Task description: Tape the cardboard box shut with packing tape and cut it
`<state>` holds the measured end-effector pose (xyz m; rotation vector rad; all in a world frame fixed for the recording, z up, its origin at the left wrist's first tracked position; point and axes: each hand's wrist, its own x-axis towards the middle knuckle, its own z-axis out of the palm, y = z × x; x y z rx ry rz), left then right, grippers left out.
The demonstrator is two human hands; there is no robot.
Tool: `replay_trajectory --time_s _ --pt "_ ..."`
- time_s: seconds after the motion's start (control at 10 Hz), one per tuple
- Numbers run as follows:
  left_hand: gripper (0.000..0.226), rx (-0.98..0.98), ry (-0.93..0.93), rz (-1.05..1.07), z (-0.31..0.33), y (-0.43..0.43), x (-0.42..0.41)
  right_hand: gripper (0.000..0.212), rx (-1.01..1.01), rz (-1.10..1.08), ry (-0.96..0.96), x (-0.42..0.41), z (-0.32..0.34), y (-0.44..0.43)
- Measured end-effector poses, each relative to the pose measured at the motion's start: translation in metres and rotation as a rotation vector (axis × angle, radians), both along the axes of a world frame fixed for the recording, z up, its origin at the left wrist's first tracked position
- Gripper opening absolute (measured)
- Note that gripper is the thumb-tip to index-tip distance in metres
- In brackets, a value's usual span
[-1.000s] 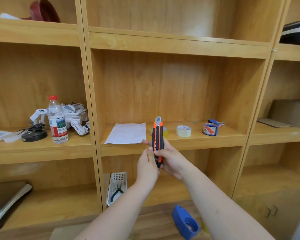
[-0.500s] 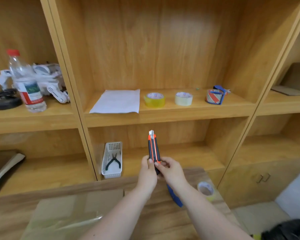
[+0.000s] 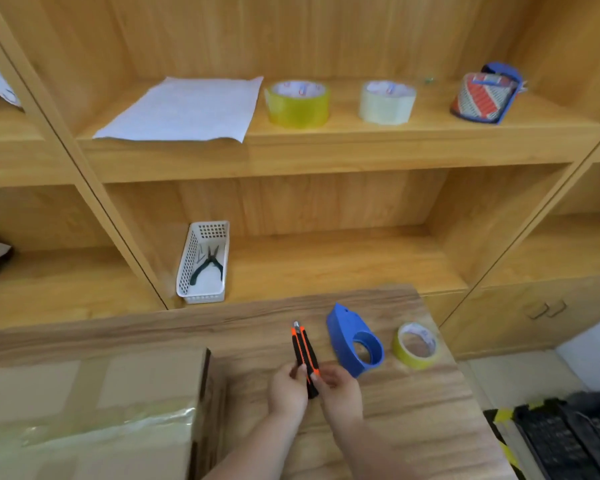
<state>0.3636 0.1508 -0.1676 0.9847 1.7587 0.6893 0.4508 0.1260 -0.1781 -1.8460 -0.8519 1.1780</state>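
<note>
Both closed on one utility knife (image 3: 305, 355): left hand (image 3: 287, 389) and right hand (image 3: 340, 389) pinching its lower end, orange-and-black body upright, short blade tip out at the top. Just right of it on the wooden table (image 3: 413, 410), a blue tape dispenser (image 3: 355, 337), then a yellowish tape roll (image 3: 417, 345). Left, on the same table, the cardboard box (image 3: 94, 410), flaps closed, glossy clear tape across its top, edge wrinkled.

Both hands, left (image 3: 288, 388) and right (image 3: 340, 389), grip an orange-black knife (image 3: 305, 355) above the table (image 3: 413, 410), between the box (image 3: 94, 410) and a blue dispenser (image 3: 355, 337).
</note>
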Motion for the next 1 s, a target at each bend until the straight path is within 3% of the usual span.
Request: replay_trajectory --time_s 0.2,0.3,0.7,1.0 --pt "0.022 0.006 0.054 -0.033 -0.029 0.006 0.003 0.036 -0.05 0.03 0.088 0.001 -0.036 0.0" --pt "0.023 0.013 0.06 -0.067 -0.037 0.01 0.004 0.039 -0.051 0.056 0.079 0.002 -0.04 0.0" --pt "0.032 0.049 0.147 -0.12 -0.054 0.024 0.012 0.043 -0.038 0.146 -0.135 0.006 -0.049 0.009" --pt "0.036 0.022 0.169 -0.09 -0.033 0.02 0.002 0.035 -0.014 0.089 -0.104 0.005 -0.024 0.005"
